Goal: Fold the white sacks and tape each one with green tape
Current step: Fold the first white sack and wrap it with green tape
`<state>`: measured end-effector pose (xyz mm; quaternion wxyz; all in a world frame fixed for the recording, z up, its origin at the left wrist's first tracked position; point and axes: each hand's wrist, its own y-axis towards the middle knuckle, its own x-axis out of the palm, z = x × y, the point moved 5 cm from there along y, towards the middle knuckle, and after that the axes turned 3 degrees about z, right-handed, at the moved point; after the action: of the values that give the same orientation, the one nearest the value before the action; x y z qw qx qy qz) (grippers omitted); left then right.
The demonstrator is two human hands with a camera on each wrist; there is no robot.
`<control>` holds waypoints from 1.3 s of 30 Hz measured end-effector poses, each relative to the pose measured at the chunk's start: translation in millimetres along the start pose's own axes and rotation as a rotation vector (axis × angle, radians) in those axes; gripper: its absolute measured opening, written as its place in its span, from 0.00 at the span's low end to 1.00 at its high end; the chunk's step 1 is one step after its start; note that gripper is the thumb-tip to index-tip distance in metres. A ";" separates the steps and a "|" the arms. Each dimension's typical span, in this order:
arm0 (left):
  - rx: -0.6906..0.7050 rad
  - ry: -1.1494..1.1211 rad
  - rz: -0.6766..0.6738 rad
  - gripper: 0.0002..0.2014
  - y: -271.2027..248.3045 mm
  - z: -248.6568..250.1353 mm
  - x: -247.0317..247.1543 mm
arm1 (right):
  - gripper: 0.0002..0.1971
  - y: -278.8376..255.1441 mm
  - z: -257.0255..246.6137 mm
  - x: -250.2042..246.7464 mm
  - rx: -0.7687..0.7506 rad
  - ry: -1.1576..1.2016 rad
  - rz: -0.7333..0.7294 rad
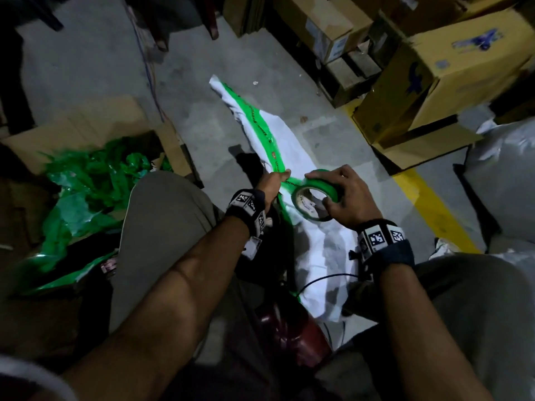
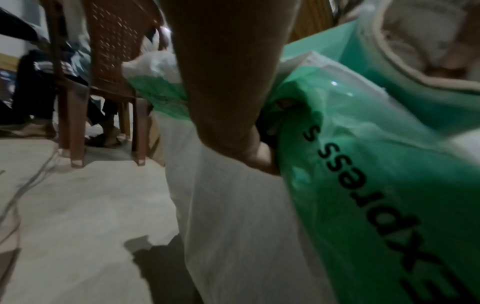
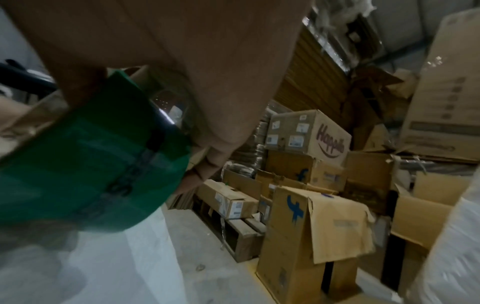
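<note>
A folded white sack [image 1: 295,146] lies lengthwise on the concrete floor between my knees, with a strip of green tape [image 1: 254,123] running along it. My left hand [image 1: 275,182] grips the sack and the tape strip near its middle; in the left wrist view the left hand [image 2: 233,115] is curled round the white sack [image 2: 233,216] beside the printed green tape [image 2: 363,185]. My right hand [image 1: 341,195] holds the green tape roll [image 1: 315,199] just right of the left hand, fingers over its rim. The tape roll [image 3: 91,168] fills the lower left of the right wrist view.
An open cardboard box [image 1: 95,131] of crumpled green tape scraps [image 1: 95,180] stands at my left. Stacked cardboard boxes [image 1: 434,82] line the far right beside a yellow floor line [image 1: 434,209]. White sacks [image 1: 503,175] pile at the right. Brown chair legs [image 2: 75,131] stand beyond.
</note>
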<state>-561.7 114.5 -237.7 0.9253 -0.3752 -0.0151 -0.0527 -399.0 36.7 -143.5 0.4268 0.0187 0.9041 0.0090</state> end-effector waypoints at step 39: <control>0.050 0.356 0.037 0.14 -28.3 -21.9 6.8 | 0.38 -47.1 3.6 40.4 0.206 0.065 0.065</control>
<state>-558.3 78.5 -233.4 0.9232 -0.3370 0.1547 -0.1010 -423.1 -8.6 -178.5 0.3927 0.0915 0.9125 -0.0696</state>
